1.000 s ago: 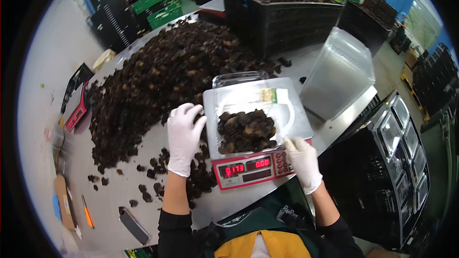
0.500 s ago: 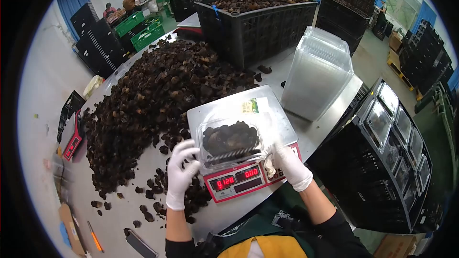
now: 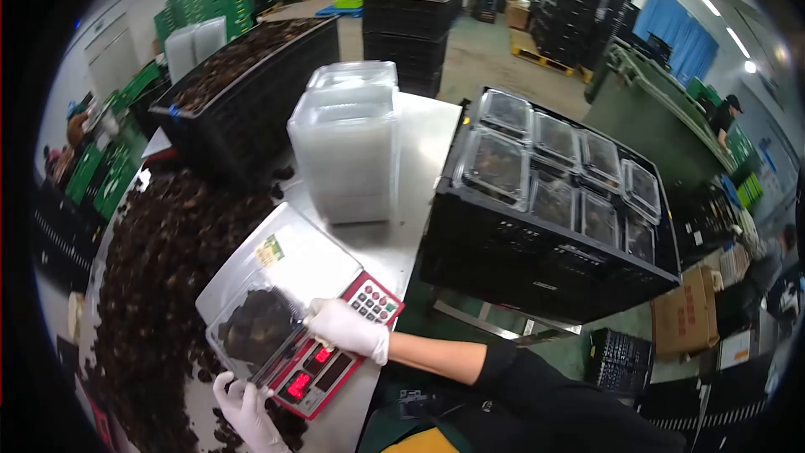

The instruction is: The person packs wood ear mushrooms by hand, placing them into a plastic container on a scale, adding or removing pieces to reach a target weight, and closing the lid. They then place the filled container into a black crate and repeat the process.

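Observation:
On the steel plate of the red digital scale (image 3: pixel 292 243) rests a clear plastic box (image 3: pixel 220 331) holding dark dried pieces (image 3: pixel 258 325). My left hand (image 3: pixel 246 409), white-gloved, is at the box's near left corner with its fingers apart. My right hand (image 3: pixel 345 326), also gloved, lies over the scale's front at the box's right edge, fingers curled; what they hold, if anything, is hidden. Left of the scale spreads a large heap of the dark pieces (image 3: pixel 151 268). The red display is lit, its digits blurred.
Stacked clear boxes (image 3: pixel 344 155) stand behind the scale, beside a black crate (image 3: pixel 243 109) of dark pieces. At right, another black crate (image 3: pixel 537 264) holds filled clear boxes (image 3: pixel 495 164). A person (image 3: pixel 723 122) stands at the far right; a cardboard box (image 3: pixel 684 312) is below.
The view has swung to the right, so scale and heap now appear further left. My left hand is lower, at the box's near corner; my right hand stays by its right side.

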Demonstrator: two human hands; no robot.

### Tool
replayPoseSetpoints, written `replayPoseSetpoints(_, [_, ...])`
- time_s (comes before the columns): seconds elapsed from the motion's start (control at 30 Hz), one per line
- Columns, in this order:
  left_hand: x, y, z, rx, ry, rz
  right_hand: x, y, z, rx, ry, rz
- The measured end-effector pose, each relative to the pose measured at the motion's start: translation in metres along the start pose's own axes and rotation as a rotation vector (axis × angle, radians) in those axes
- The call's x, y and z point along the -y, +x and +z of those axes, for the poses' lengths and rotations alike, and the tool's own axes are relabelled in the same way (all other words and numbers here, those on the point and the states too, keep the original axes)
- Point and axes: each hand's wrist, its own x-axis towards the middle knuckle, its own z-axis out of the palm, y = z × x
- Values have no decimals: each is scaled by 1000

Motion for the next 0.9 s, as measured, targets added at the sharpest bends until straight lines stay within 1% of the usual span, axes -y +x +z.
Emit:
replayPoseSetpoints(0.03, [1, 1, 2, -35, 11, 9, 11, -6, 1, -33, -76, -2])
replayPoseSetpoints(0.07, [3, 2, 2, -44, 19, 47, 19, -14, 0, -36, -74, -3])
replayPoseSetpoints(0.13, [13, 7, -1, -28, 0, 50, 27, -29, 0, -66, -9, -11])
replayPoseSetpoints(0.17, [5, -1, 15, -31, -7, 28, 34, -38, -6, -121, -146, -140])
replayPoseSetpoints(0.2, [14, 0, 18, 41, -22, 44, 43, -50, -12, -142, -147, -140])
replayPoseSetpoints(0.23, [18, -2, 31, 78, -51, 59, 55, -62, -19, -220, -68, -119])
replayPoseSetpoints(0.27, [3, -15, 59, 107, -80, 75, 65, -74, -29, -290, 11, -97])
replayPoseSetpoints(0.3, [-13, -34, 89, 56, -98, 25, 71, -88, -42, -334, 20, -113])
replayPoseSetpoints(0.33, [3, -27, 91, 166, -150, 56, 78, -103, -57, -375, 27, -129])
replayPoseSetpoints(0.37, [3, -31, 105, 234, -113, 49, 87, -119, -69, -485, 55, -157])
replayPoseSetpoints(0.4, [19, -28, 107, 364, -152, 45, 96, -135, -81, -592, 81, -187])
replayPoseSetpoints(0.43, [1, -39, 120, 498, -242, -18, 89, -148, -107, -568, 21, -325])
replayPoseSetpoints(0.47, [-17, -51, 132, 630, -330, -85, 84, -159, -145, -642, -762, -787])
replayPoseSetpoints(0.5, [-14, -47, 129, 623, -333, -84, 107, -181, -150, -692, 101, -508])
replayPoseSetpoints(0.57, [-2, -35, 121, 691, -275, -153, 121, -210, -194, -774, 163, -546])
replayPoseSetpoints(0.6, [-2, -36, 123, 683, -278, -150, 123, -219, -200, -808, 101, -608])
replayPoseSetpoints(0.67, [-7, -41, 127, 770, -148, -195, 121, -225, -202, -785, 175, -643])
replayPoseSetpoints(0.7, [-10, -46, 131, 805, -150, -154, 116, -218, -197, -763, 197, -664])
replayPoseSetpoints(0.73, [-16, -52, 137, 806, -229, -163, 110, -209, -190, -730, 225, -684])
replayPoseSetpoints(0.77, [-22, -55, 141, 754, -266, -162, 106, -196, -177, -742, 265, -645])
replayPoseSetpoints(0.8, [-26, -56, 141, 696, -301, -158, 93, -182, -170, -676, 347, -634])
replayPoseSetpoints(0.87, [-27, -49, 130, 628, -211, -27, 74, -148, -134, -576, 432, -571])
replayPoseSetpoints(0.9, [-23, -43, 121, 610, -191, 52, 63, -134, -114, -464, 473, -504])
